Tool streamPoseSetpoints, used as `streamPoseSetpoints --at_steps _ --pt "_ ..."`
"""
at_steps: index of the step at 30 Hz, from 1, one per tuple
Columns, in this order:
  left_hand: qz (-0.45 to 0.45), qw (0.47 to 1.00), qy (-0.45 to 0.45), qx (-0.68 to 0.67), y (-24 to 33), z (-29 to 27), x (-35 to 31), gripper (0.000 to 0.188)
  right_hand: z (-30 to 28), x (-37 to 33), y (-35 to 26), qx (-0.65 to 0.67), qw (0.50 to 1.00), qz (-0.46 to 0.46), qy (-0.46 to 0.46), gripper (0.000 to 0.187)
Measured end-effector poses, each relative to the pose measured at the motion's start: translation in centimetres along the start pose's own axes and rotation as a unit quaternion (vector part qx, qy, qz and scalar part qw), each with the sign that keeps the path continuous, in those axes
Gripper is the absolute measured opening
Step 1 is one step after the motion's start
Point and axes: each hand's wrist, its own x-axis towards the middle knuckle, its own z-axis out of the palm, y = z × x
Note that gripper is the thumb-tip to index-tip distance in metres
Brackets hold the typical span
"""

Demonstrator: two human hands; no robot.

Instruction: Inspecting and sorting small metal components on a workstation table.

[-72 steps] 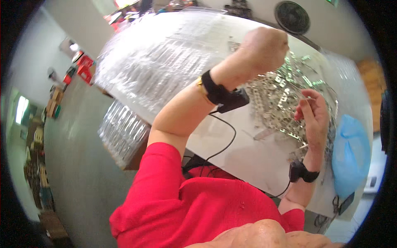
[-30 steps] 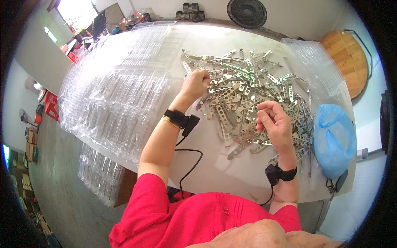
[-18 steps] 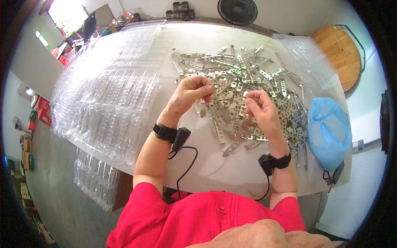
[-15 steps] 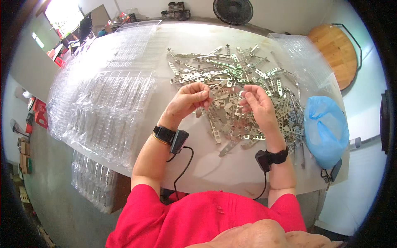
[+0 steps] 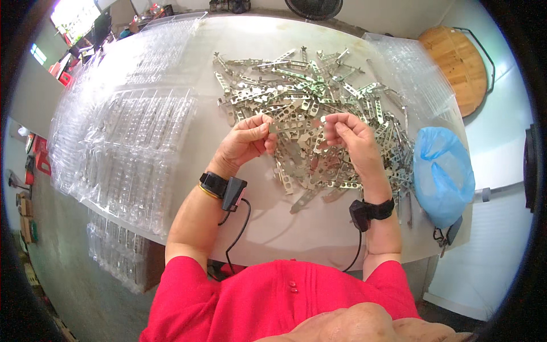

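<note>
A wide heap of perforated metal strips (image 5: 296, 102) lies loose on the white table, the pieces crossing one another. My left hand (image 5: 245, 142) is above the heap's left side, thumb and fingertips pinched together. Whatever is between them blends into the metal behind and cannot be made out. Opposite it, my right hand (image 5: 354, 138) is over the heap's middle with fingers curled and thumb against them. A small bright spot shows at its index fingertip, too small to name. The two hands are apart.
Clear plastic trays (image 5: 137, 131) are stacked along the table's left side, with more trays (image 5: 117, 245) below the edge. Further clear trays (image 5: 413, 71) lie at the far right. A blue plastic bag (image 5: 443, 176) stands on the right, near a round wooden board (image 5: 456, 68). A black fan (image 5: 313, 7) is behind.
The view has shifted slightly, so the table sits higher and further left. Both hands stay over the heap, the gap between them a little wider. The right fingers are more curled.
</note>
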Motion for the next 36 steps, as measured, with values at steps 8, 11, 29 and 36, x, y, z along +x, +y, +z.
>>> streamPoseSetpoints --at_steps 8,11,29,36 --pt "0.031 0.999 -0.04 -0.006 -0.3 0.1 0.0 0.014 0.9 -0.1 -0.5 -0.059 0.996 -0.034 0.053 0.02" --pt "0.024 0.999 -0.045 -0.017 -0.2 -0.1 0.1 0.017 1.0 -0.2 -0.3 -0.019 1.0 0.006 0.003 0.021" --pt "-0.015 0.999 0.03 -0.003 -0.3 0.5 -0.1 0.015 3.0 -1.8 -2.8 0.045 0.997 -0.053 0.031 0.015" --pt "-0.023 0.999 0.025 -0.002 -0.4 0.2 0.1 0.015 2.6 -1.8 -2.7 0.051 0.997 -0.052 0.022 0.015"
